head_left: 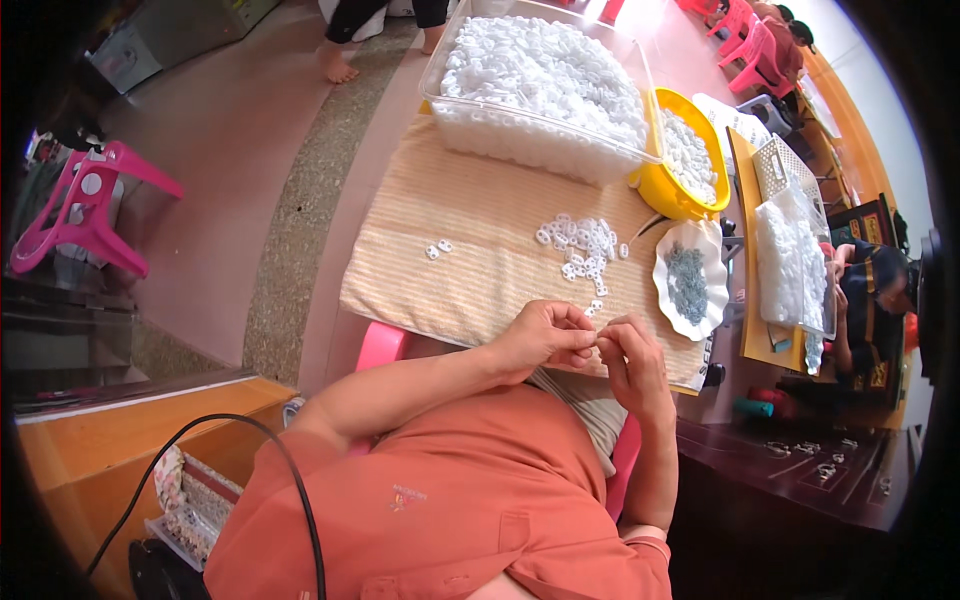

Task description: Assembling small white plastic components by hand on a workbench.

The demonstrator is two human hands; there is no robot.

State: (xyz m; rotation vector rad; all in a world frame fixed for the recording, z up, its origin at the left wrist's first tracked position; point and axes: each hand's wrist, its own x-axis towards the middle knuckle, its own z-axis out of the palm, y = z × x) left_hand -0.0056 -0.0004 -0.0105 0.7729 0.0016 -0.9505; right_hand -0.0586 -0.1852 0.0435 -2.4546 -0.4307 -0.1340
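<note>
My left hand [546,340] and my right hand [637,367] meet over the near edge of the cloth-covered table [450,215]. Fingers and thumb of each are pinched together, tip to tip; whatever lies between them is too small to make out. Just beyond the fingertips is a small white plastic piece [593,307]. A loose pile of such white pieces [590,240], oval with holes, spreads farther up the cloth. A few more pieces [438,249] lie apart on the left. Right of the pile stands a white scalloped dish [714,262] holding tiny grey-green parts [687,285].
A large clear bin [545,158] heaped with white pieces fills the table's far side, beside a yellow basin [660,195] of similar ones. A thin dark tool [652,224] lies near the dish. On the right, another person [868,300] sits by a bag of white pieces [790,255].
</note>
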